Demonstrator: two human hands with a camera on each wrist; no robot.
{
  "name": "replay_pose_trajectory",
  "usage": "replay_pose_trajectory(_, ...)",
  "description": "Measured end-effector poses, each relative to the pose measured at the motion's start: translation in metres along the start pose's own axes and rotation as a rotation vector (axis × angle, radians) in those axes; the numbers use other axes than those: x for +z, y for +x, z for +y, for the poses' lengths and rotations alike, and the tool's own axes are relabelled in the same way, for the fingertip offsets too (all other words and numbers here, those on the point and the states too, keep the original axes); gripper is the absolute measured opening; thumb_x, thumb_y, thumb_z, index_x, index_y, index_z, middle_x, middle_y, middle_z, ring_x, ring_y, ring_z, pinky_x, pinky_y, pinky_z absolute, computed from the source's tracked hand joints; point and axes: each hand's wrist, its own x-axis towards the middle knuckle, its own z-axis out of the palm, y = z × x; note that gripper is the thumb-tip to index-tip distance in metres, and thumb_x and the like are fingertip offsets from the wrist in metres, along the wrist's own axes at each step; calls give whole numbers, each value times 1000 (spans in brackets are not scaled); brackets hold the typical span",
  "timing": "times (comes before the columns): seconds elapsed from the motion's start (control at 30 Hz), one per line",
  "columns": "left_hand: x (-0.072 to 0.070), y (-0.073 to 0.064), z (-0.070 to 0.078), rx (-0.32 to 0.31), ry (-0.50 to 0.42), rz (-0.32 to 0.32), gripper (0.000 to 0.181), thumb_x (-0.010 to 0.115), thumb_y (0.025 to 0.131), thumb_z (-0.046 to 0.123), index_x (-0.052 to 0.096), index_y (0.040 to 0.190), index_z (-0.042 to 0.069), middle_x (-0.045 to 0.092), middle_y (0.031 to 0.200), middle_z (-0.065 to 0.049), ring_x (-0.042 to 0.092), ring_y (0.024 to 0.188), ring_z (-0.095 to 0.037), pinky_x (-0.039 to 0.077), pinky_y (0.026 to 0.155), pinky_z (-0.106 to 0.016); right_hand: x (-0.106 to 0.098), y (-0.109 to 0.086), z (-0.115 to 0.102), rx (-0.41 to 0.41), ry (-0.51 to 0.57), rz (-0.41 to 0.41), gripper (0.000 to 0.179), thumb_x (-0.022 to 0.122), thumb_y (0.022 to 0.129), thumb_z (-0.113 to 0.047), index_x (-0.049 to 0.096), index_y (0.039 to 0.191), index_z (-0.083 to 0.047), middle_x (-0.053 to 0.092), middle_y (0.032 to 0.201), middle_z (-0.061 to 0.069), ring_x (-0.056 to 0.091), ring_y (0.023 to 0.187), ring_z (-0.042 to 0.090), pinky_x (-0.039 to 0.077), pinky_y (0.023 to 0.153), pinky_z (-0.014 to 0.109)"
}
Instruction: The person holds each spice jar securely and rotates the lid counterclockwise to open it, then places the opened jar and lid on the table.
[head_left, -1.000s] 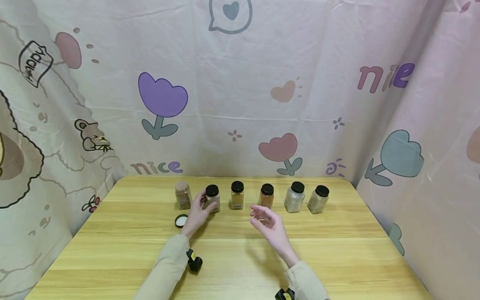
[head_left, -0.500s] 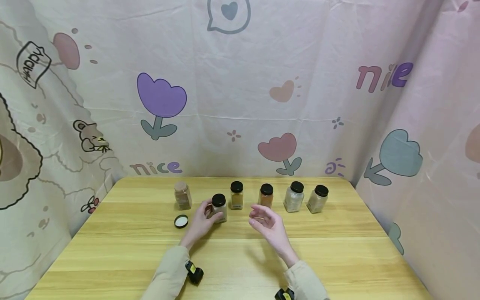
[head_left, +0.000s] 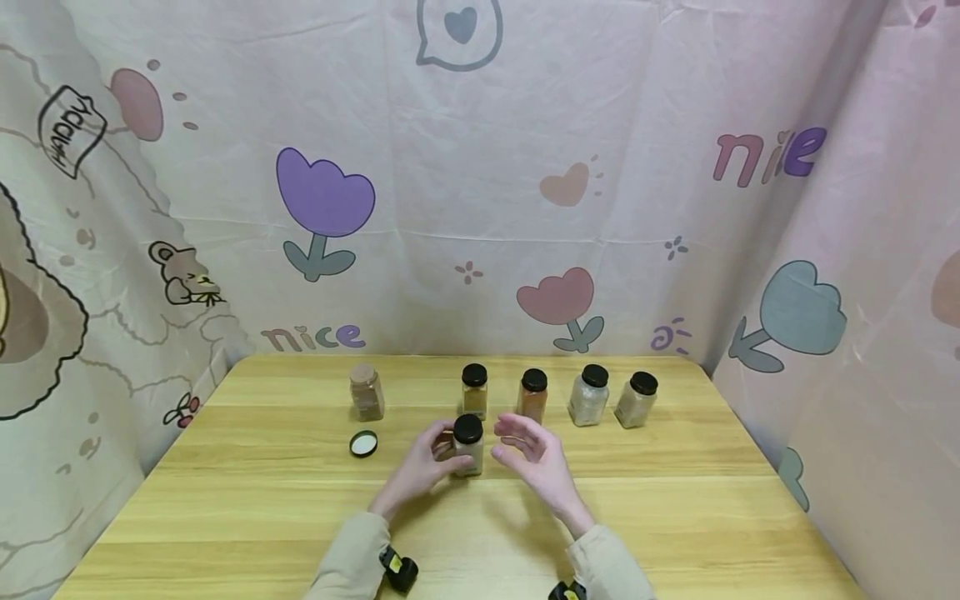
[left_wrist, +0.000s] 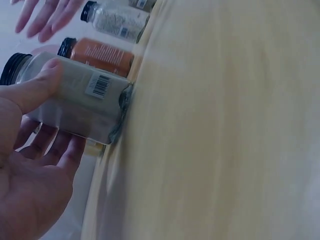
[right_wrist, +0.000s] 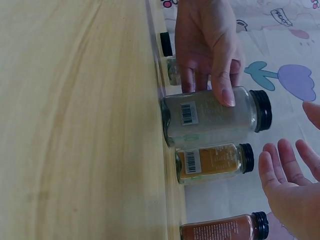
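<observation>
While left grip holds grey jar by one side, right grip, loosely parted, hovers near opposite side

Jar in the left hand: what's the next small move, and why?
Probably bring the right hand to the black lid: the left hand grips the capped jar, and the right hand hovers close beside it, holding nothing.

The wood-grain table is backed by a pale curtain printed with a purple tulip and a bear. At left, a brown-filled jar is set behind a white-lined lid.
</observation>
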Motion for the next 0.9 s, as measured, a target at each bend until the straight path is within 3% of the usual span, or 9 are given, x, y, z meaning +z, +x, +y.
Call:
replay_pose_trajectory(0.13, 6, -2, 2, 27, 6, -36, 51, 78, 86, 9, 54, 130, -4, 58, 132, -26, 57, 127, -42, 47, 114, -44, 1, 0, 0, -20, -13, -6, 50, 72, 88, 1, 53, 134, 13, 60, 128, 35, 65, 117, 18, 55, 106, 31)
replay_pose_trajectory(0.4, 17, -6, 5, 33, -22, -81, 52, 79, 86, 11, 55, 129, -2, 59, 134, -24, 58, 128, -41, 47, 115, -42, 5, 0, 3, -55, -24, -2, 49, 74, 85, 6, 56, 129, 15, 57, 127, 40, 64, 111, 7, 55, 102, 21)
replay_pose_trajectory(0.57, 24, -7, 5, 45, -21, -89, 53, 78, 86, 11, 54, 131, -2, 59, 132, -23, 58, 127, -40, 46, 115, -43, 9, 1, 4, -80, -86, 33, 47, 77, 81, 7, 60, 124, 14, 60, 120, 36, 63, 106, 6, 55, 101, 19)
replay_pose_trajectory(0.73, 28, -7, 6, 47, -32, -100, 54, 78, 85, 8, 53, 131, -3, 57, 134, -24, 57, 128, -41, 45, 116, -41, 12, 0, 1, -21, -143, 64, 50, 82, 78, 2, 63, 124, 8, 63, 119, 28, 64, 106, 11, 55, 102, 21)
replay_pose_trajectory(0.9, 32, -8, 7, 46, -58, -107, 55, 78, 84, 5, 51, 131, -6, 54, 136, -26, 56, 128, -41, 45, 116, -38, 13, -1, 0, 23, -174, 91, 51, 84, 77, -1, 66, 123, 4, 62, 120, 28, 65, 105, 16, 55, 102, 21)
